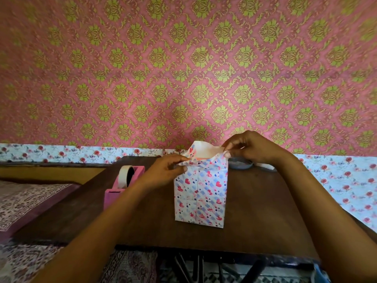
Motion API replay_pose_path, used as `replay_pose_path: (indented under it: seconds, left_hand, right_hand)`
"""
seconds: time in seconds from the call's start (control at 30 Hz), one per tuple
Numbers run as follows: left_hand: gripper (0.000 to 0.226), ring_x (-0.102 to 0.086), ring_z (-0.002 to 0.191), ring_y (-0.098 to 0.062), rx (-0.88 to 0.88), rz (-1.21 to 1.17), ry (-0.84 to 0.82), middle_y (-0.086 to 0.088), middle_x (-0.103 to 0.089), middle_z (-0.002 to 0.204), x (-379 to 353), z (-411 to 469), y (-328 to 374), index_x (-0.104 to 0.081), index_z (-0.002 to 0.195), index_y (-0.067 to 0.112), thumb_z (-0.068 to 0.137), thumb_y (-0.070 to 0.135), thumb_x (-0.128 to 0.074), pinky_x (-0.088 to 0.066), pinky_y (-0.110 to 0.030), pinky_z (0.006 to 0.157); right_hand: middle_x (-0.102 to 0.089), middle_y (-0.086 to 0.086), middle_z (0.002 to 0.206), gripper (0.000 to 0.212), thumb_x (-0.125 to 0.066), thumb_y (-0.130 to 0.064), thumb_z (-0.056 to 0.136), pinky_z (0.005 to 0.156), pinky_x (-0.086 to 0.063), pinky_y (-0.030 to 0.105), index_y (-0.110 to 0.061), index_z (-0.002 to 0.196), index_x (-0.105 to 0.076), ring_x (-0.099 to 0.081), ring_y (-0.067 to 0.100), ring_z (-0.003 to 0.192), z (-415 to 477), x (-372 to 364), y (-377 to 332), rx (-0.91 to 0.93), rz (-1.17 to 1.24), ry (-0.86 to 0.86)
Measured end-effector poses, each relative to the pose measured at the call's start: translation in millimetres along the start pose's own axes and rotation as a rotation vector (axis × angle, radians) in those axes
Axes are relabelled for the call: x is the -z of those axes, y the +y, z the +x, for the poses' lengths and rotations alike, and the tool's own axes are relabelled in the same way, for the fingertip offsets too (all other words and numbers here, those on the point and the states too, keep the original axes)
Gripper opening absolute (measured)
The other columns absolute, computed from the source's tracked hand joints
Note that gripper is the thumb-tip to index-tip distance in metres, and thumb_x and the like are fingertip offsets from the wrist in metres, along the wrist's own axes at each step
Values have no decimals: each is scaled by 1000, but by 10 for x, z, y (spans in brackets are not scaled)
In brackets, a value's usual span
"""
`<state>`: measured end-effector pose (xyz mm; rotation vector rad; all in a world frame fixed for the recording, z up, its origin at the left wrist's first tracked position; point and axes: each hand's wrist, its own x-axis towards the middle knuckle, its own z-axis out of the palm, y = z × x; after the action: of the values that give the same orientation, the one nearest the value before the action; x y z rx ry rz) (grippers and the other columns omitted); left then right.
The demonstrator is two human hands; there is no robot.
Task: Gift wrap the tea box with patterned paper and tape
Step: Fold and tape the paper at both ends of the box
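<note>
Pink wall (183,68) w/ green damask print fills the upper frame. A floral strip (61,154) runs along its base.

Table (265,211): dark wood, occupies centre and right, near edge at the bottom of the frame. Floral cloth (346,180) hangs at far right, beyond the table edge. Printed bedspread (26,203) lies at left, lower than the tabletop.

Box (201,193): stands upright at approx. table centre, base flat on the wood. Paper (204,150) w/ red/blue heart print covers all visible sides. A vertical seam runs down the near face. The top end is not closed: the paper stands up past the box top, white inner side showing, and an orange strip of the box is visible inside the opening.

Dispenser (122,182): pink, on the table left of the box, apart from it, w/ a white tape roll (125,174) seated in it.

L hand (165,170): at the box's top left corner, fingers curled, thumb and fingertips pinching a fold of paper there.

R hand (251,148): at the top right corner, slightly above the box top. Thumb and forefinger pinch the raised paper edge; remaining fingers are loosely curled.

Dish (240,163): shallow, far side of the table, just behind the box's right corner, partly hidden by the R hand. Contents cannot be told.
</note>
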<state>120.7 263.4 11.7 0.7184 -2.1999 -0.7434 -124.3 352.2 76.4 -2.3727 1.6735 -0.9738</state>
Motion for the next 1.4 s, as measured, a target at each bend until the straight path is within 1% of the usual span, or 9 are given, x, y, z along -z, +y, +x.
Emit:
replay_pose_path:
  seconds: [0.23,0.37,0.47,0.57,0.67,0.87,1.0,1.17,1.4]
  left_hand:
    - [28,-57,103,-36,-14,113,6,-21,-60,109,12,3,14,-65,106,3,91,25,-57,-45,-55,92]
    - [26,-58,104,-27,-29,128,-8,-11,-63,112,1,-7,40,-66,112,10,91,22,-57,-48,-48,92]
    - [32,-57,109,-16,-26,106,15,0,-60,118,-33,-32,12,-61,122,13,91,19,-58,-48,-28,91]
    - [40,-55,113,-14,-50,72,46,4,-57,122,-64,-68,-44,-57,126,17,87,29,-60,-49,-28,93]
    - [33,-54,117,-14,-51,-11,56,3,-55,129,-76,-91,-71,-56,124,28,91,24,-57,-51,-36,94]
    - [37,-50,112,-6,-28,-34,59,14,-49,126,-72,-109,-65,-58,124,29,88,21,-61,-50,-20,83]
    - [36,-43,107,10,-53,-22,36,29,-44,119,-56,-135,-72,-57,122,33,88,19,-60,-46,-17,88]
    - [30,-44,110,8,-54,-62,7,11,-51,128,-1,-159,5,-60,122,23,96,19,-47,-41,-10,88]
    - [40,-49,101,13,30,-150,50,12,-59,117,-27,-165,104,-68,112,14,100,29,-33,-38,3,81]
  right_hand:
    - [-62,8,106,18,-54,-5,91,77,-49,16,-7,108,-60,-59,6,95,-23,-447,14,-73,395,302]
    - [-47,-2,137,52,-44,-46,94,108,-35,34,-23,140,-36,-45,13,126,-181,-782,76,-251,634,554]
    - [-41,-11,144,80,-36,-79,75,113,-28,28,-32,141,-35,-38,5,132,-302,-984,126,-289,727,496]
    - [-50,-22,124,68,-35,-75,76,88,-37,2,-36,131,-44,-48,-17,106,-367,-1073,39,-219,662,390]
    - [-44,-12,141,83,-36,-76,76,104,-36,17,-25,142,-37,-41,-3,127,-378,-1059,51,-85,366,348]
    - [-42,-21,131,61,-65,-49,74,75,-37,-2,-26,130,-53,-34,-33,106,-357,-882,78,40,187,302]
    - [-44,-23,129,62,-61,-61,76,80,-37,-4,-27,127,-56,-35,-13,124,-343,-806,84,3,155,212]
    - [-50,-27,119,62,-32,-62,83,82,-33,-4,-25,125,-59,-45,-25,98,-373,-709,-9,-92,269,129]
    - [-57,-10,128,69,-21,-71,84,94,-38,22,-29,119,-63,-50,2,116,-418,-713,-61,-153,223,96]
